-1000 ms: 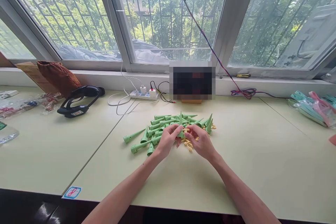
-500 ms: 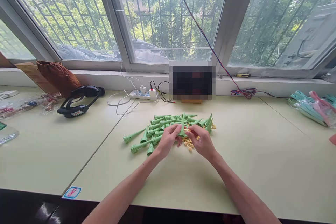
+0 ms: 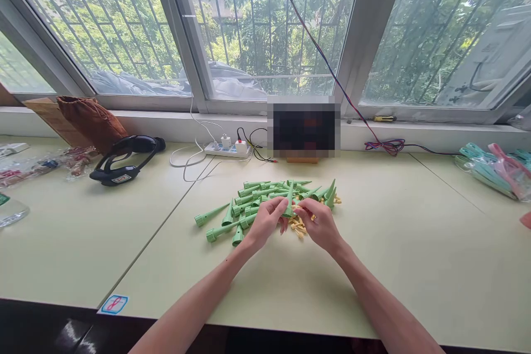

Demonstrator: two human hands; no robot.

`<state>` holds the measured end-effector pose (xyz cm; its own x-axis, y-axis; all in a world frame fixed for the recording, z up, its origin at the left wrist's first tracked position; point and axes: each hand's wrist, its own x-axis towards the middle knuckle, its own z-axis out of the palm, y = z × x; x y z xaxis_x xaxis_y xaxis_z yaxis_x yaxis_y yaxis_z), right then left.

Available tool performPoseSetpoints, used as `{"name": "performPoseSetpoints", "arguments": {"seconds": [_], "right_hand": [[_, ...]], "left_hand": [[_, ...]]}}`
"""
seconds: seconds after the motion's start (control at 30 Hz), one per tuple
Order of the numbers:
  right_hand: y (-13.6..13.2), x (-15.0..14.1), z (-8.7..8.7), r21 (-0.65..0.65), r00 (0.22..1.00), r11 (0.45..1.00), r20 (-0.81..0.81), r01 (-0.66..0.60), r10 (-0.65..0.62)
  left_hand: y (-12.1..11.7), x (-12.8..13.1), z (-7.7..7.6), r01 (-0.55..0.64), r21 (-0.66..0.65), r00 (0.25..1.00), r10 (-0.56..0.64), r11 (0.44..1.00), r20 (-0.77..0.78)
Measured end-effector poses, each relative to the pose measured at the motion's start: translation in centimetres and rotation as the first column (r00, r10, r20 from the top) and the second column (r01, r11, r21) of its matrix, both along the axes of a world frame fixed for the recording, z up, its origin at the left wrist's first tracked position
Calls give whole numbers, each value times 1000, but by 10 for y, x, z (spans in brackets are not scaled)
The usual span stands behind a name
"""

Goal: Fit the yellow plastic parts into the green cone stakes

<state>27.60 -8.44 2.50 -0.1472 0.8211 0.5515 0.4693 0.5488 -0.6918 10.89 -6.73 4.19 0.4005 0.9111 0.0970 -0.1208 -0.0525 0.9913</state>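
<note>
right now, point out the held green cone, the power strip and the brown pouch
Held green cone (image 3: pixel 290 196), head view, its tapering side
Power strip (image 3: pixel 228 151), head view, its middle
Brown pouch (image 3: pixel 94 123), head view, its middle

Left of frame: black headset (image 3: pixel 124 163) on the table (image 3: pixel 415 265), beside a brown drawstring bag (image 3: pixel 92 121). Upper centre: white power strip (image 3: pixel 215 150) with plugs; pixelated dark rectangle (image 3: pixel 305 128). Right edge: teal and pink plastic items (image 3: pixel 493 171), partly in clear wrapping.

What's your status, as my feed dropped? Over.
Left hand grips green cone. Right hand pinches yellow peg beside it. Green pile close behind both.
</note>
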Motion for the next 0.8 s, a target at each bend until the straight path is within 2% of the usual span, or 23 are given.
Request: {"name": "performPoseSetpoints", "arguments": {"seconds": [0.8], "right_hand": [[2,1,-4,2,1000,1000,10,12,-12]], "left_hand": [[-1,0,-5,12,175,995,5,985,-95]]}}
